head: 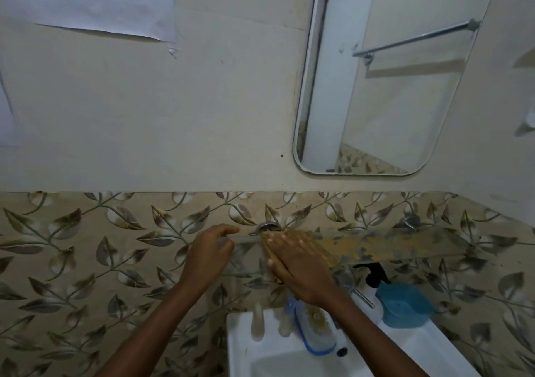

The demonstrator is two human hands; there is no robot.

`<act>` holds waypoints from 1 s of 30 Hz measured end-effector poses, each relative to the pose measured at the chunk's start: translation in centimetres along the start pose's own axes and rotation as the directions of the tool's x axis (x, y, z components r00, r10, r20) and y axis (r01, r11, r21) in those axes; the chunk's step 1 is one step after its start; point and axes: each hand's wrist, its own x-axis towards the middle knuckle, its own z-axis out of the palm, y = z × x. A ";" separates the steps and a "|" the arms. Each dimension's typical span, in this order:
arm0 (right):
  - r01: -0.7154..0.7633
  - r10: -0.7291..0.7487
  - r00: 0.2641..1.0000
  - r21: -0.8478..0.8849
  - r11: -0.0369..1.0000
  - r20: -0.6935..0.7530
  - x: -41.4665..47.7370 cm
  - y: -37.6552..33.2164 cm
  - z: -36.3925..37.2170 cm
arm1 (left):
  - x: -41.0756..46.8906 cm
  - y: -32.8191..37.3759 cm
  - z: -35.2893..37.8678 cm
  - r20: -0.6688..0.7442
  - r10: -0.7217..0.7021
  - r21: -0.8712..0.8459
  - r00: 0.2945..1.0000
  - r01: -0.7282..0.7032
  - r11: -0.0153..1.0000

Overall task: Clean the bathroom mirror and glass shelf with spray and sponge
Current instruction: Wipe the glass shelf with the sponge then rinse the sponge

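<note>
A glass shelf (419,246) runs along the leaf-patterned tiles below the mirror (376,93), and its right part is streaked with yellowish grime. My right hand (295,263) lies flat on a tan ribbed sponge (317,246), pressing it onto the left part of the shelf. My left hand (208,252) is curled around the shelf's left end, thumb on top. The black trigger head of a spray bottle (373,275) shows under the shelf, at the right of the sink.
A white sink (240,347) sits below with a blue soap dish (405,304), a metal tap (351,287) and a brush with a blue base (315,333) on its rim. Metal brackets hold the shelf to the wall. Paper sheets (101,0) hang upper left.
</note>
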 end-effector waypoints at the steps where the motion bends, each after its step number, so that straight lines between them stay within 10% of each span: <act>1: -0.011 0.011 1.000 0.001 1.000 -0.002 -0.2 0.6 -0.1 | 0.1 0.0 0.1 0.004 0.001 -0.008 1.000 -0.001 1.000; 30: -0.448 0.448 0.893 -0.004 0.894 -0.050 -0.6 11.8 -2.6 | 3.5 3.5 9.7 0.029 0.330 0.167 0.944 -0.330 0.929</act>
